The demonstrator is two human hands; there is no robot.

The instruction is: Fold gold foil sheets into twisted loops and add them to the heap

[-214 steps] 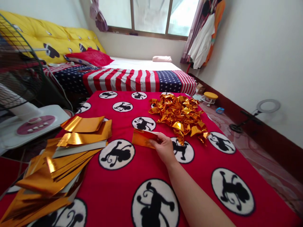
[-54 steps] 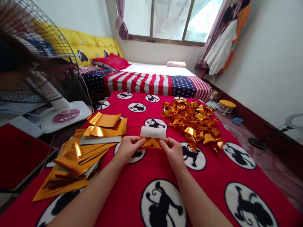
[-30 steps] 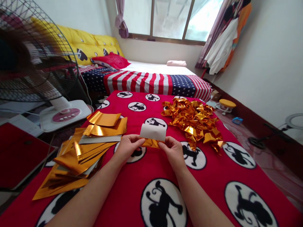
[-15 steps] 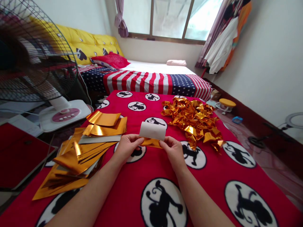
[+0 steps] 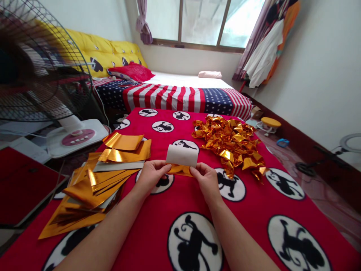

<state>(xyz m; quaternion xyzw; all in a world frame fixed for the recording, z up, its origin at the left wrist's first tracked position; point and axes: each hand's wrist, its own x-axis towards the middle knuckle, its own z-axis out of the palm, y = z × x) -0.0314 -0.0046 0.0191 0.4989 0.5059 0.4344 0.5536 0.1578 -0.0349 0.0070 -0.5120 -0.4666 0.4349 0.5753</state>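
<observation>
A sheet of gold foil paper [image 5: 182,155] is between my hands, its pale back facing up and its near edge folded over to show a gold strip. My left hand [image 5: 154,174] pinches the left end of that fold between thumb and fingers. At the right end, my right hand [image 5: 206,177] grips the fold in the same way. Left of my hands lies a loose stack of flat gold foil sheets [image 5: 109,180], some with the pale side up. To the right sits a heap of folded, crumpled-looking gold foil pieces [image 5: 231,141].
A red cloth with monkey prints [image 5: 146,241] covers the surface under my hands. A standing fan [image 5: 76,137] is close on the left, beside a dark red board [image 5: 22,188]. Beyond the cloth is a bed [image 5: 175,96]; a yellow stool [image 5: 270,122] stands at right.
</observation>
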